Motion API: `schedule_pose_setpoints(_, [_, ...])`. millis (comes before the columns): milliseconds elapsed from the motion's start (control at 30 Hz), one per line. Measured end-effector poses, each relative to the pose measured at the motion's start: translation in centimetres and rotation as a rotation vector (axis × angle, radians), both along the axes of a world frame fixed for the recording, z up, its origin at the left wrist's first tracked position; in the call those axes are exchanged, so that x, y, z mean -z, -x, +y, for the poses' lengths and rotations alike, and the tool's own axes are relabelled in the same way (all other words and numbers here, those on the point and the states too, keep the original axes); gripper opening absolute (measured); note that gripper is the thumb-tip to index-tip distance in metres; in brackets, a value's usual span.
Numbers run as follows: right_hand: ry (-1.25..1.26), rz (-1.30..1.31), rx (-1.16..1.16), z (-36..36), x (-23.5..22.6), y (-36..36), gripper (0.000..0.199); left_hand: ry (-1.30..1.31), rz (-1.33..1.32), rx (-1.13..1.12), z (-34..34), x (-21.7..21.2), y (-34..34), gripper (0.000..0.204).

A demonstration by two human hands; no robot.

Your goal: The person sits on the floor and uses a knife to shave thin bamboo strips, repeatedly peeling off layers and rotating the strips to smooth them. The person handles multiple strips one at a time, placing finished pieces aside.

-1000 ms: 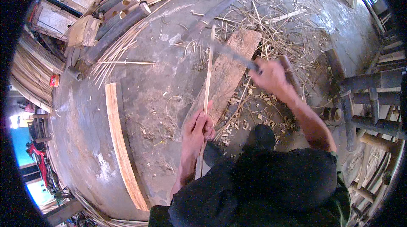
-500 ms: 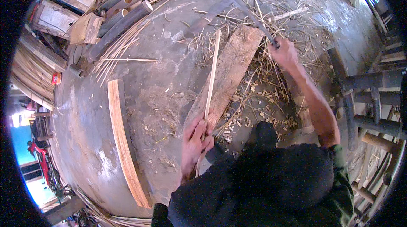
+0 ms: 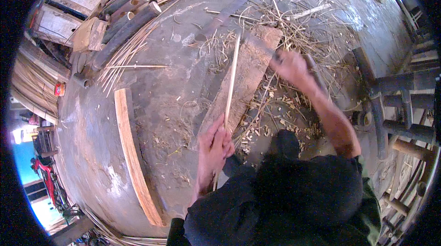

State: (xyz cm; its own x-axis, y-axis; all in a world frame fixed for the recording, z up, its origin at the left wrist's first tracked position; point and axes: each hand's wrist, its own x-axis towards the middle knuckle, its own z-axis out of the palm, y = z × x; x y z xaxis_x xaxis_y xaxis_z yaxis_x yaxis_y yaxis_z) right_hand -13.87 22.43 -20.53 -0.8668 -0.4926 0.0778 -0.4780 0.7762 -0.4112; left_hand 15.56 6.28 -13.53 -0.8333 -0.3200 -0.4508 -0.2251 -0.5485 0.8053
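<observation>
L hand [image 3: 213, 142] fingers clamped round lower end of thin bamboo strip [image 3: 232, 78], centre frame. Strip runs up along wood plank [image 3: 250, 69], tip near upper centre. R hand [image 3: 289, 67] right of centre, blurred, fist closed on handle of knife [image 3: 259, 44]; blade over plank top. Shavings [image 3: 275, 122] scattered round plank. Curved board [image 3: 131, 154] lower left, bamboo poles [image 3: 124, 16] upper left.
</observation>
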Motion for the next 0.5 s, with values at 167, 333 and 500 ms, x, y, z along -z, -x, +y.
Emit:
schedule_pose_setpoints(167, [0.064,-0.019,-0.073,0.2,-3.5,-1.9,0.027,-0.015,-0.031,-0.016,-0.2,-0.4,0.9,0.038])
schedule_pose_setpoints(333, [0.038,-0.137,-0.393,-0.5,-2.9,-10.6,0.024,0.055,-0.058,-0.026,-0.7,0.3,3.7,0.037])
schedule_pose_setpoints(500, [0.002,-0.051,-0.442,-0.9,-1.8,-9.1,0.018,0.064,-0.062,-0.032,-0.1,-0.6,3.1,0.036])
